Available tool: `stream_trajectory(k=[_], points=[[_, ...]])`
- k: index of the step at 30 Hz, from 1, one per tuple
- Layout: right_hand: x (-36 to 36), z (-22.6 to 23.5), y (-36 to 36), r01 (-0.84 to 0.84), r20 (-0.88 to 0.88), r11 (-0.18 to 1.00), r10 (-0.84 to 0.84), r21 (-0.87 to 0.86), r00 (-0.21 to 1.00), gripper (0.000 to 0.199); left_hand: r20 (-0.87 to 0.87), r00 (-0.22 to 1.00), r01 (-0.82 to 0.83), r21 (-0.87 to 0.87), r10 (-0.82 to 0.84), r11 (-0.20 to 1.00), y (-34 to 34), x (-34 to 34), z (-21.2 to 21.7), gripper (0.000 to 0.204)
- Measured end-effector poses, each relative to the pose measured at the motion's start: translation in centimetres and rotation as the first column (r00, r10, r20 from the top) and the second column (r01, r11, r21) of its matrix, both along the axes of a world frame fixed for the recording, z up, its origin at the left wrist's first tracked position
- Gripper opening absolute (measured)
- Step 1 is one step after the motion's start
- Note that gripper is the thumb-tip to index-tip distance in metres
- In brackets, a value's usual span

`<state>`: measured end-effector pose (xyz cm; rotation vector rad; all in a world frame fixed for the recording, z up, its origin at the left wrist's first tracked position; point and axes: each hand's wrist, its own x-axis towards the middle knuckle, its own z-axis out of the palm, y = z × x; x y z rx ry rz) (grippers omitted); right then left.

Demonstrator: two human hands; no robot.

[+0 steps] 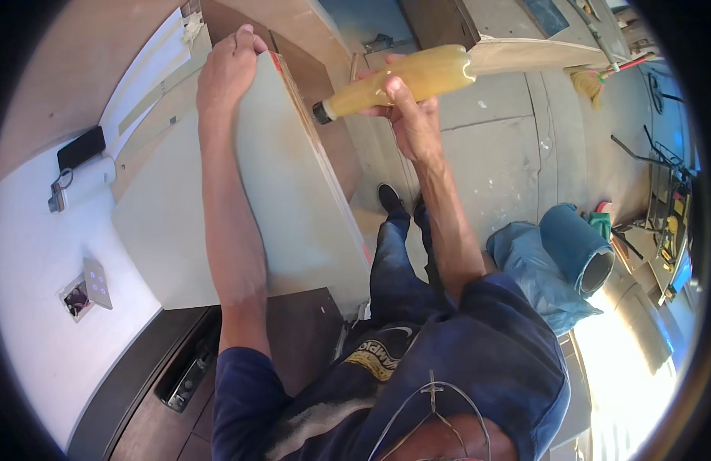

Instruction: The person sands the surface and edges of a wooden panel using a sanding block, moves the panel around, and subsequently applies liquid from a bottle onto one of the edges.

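Observation:
My left hand (226, 71) grips the far top corner of a large pale grey panel (294, 192), fingers curled over its edge, holding it upright on its side. The panel's raw plywood edge (324, 161) faces right. My right hand (411, 115) holds a soft yellow squeeze bottle (409, 77) tilted down, its dark nozzle right at the plywood edge near the top. Both forearms reach up from the lower edge, in dark blue sleeves.
A white wall on the left carries a black phone (81, 147) and a switch box (86, 288). A dark cabinet (178, 376) stands below the panel. On the concrete floor lie a blue rolled sheet (574, 257), a broom (601, 73) and tools at right.

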<state>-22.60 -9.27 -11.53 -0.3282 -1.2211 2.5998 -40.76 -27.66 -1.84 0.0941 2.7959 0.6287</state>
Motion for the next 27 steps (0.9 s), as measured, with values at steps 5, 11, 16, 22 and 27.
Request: stream_trajectory(k=[5, 11, 16, 22, 27], points=[[0.2, -0.5, 0.8, 0.015, -0.021, 0.962, -0.021, -0.273, 1.000, 0.054, -0.049, 0.998, 0.047, 0.020, -0.046, 0.999, -0.2, 0.1, 0.1, 0.054], [0.7, -0.4, -0.5, -0.063, -0.027, 0.936, 0.058, -0.347, 0.998, 0.052, -0.049, 0.997, 0.053, 0.016, -0.052, 0.998, -0.4, -0.1, -0.1, 0.055], [1.3, 0.1, -1.1, -0.036, 0.002, 0.951, 0.038, -0.307, 0.999, 0.054, -0.022, 0.998, 0.055, 0.021, -0.054, 0.998, -0.4, -0.2, 0.0, 0.055], [3.6, 2.3, -0.9, -0.049, 0.029, 0.989, 0.053, -0.138, 0.998, 0.057, 0.021, 1.000, 0.004, 0.005, -0.004, 1.000, -0.4, -0.3, -0.1, 0.055], [5.5, 2.5, -0.9, -0.029, -0.103, 0.999, 0.025, -0.042, 0.994, 0.059, -0.015, 1.000, 0.010, -0.005, -0.011, 1.000, -0.5, -0.4, -0.3, 0.054]])
